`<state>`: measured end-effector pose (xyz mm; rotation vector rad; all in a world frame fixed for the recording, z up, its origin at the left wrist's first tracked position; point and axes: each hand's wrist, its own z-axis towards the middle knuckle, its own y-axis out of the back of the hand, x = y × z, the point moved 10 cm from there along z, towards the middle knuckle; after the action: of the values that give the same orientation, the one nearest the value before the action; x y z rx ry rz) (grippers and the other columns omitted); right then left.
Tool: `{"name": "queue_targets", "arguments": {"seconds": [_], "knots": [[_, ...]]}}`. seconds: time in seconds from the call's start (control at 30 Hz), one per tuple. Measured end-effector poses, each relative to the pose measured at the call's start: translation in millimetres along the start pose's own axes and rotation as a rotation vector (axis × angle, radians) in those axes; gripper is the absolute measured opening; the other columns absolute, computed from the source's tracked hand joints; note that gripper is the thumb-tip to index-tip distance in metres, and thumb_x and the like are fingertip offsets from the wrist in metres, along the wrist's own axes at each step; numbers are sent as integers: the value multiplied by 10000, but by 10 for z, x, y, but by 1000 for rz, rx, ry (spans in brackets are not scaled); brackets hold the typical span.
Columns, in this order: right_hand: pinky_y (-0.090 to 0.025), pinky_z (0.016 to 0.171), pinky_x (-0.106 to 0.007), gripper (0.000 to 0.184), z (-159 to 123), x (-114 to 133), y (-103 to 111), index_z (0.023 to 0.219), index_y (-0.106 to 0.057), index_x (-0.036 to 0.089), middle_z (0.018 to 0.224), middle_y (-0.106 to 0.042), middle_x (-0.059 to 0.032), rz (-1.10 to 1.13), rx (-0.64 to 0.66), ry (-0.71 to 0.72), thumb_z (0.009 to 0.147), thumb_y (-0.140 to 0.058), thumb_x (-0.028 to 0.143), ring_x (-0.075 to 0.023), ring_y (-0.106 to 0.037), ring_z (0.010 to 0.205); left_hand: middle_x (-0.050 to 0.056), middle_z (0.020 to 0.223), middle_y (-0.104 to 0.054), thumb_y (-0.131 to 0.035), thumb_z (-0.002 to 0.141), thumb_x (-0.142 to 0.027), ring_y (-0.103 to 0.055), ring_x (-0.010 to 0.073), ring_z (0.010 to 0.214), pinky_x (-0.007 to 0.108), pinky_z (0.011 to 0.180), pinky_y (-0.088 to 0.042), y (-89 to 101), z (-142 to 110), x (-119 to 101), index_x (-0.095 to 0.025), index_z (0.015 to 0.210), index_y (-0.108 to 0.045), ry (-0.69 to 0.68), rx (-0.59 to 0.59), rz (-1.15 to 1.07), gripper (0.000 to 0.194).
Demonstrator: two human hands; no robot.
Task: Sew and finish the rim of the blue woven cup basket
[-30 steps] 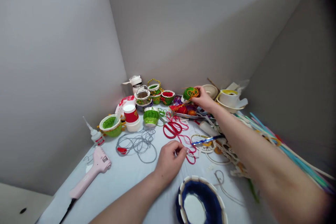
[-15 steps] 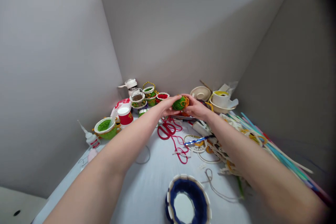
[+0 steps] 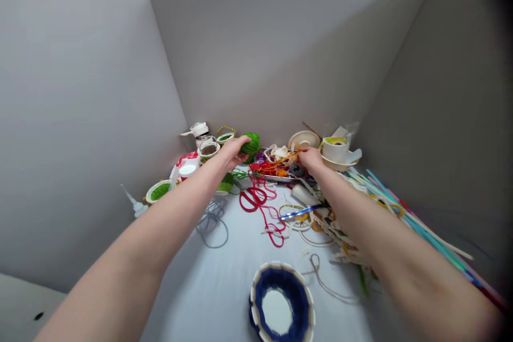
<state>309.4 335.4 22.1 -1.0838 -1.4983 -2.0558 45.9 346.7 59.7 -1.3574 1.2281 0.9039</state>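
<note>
Two hands: left (image 3: 235,154) grasps green ball (image 3: 251,146), right (image 3: 310,159) pinches orange yarn (image 3: 292,159) (bag print (image 3: 187,158) blurred).

Green yarn ball (image 3: 251,144) up at far end of table, bright, round, strands wound snugly, gripped in left hand (image 3: 235,153), just beside left end of metal tray (image 3: 280,178). And there's orange yarn (image 3: 294,156), thin, loose, tangled, no ball to it! One end of tangle pinched in right hand (image 3: 310,157), strands stretching leftward over tray, well-lit against red and cream pieces; exact ends too small to tell.
</note>
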Motion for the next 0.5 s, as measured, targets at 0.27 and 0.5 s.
{"name": "queue_targets", "arguments": {"seconds": [0.27,0.5], "knots": [[-367,1037,-338,790,-493,1008,-57,1403,-335,184,1401,-426,-127,-5,101,384,705,-685,305,-244,-410,1280,4,824,-606,-587,656,-179,-566,126,693,213,558,-415,78,-752,-692,-216,914,-545,-161,158,-43,264],[-477,676,-242,327,-1253,1870,-419,1087,-596,173,857,-675,-44,409,536,697,873,-462,379,-126,-603,733,5,942,-553,-292,853,-295,-571,101,891,172,681,-377,-15,-1954,-1619,-130,1052,-531,-544,356,-204,352]]}}
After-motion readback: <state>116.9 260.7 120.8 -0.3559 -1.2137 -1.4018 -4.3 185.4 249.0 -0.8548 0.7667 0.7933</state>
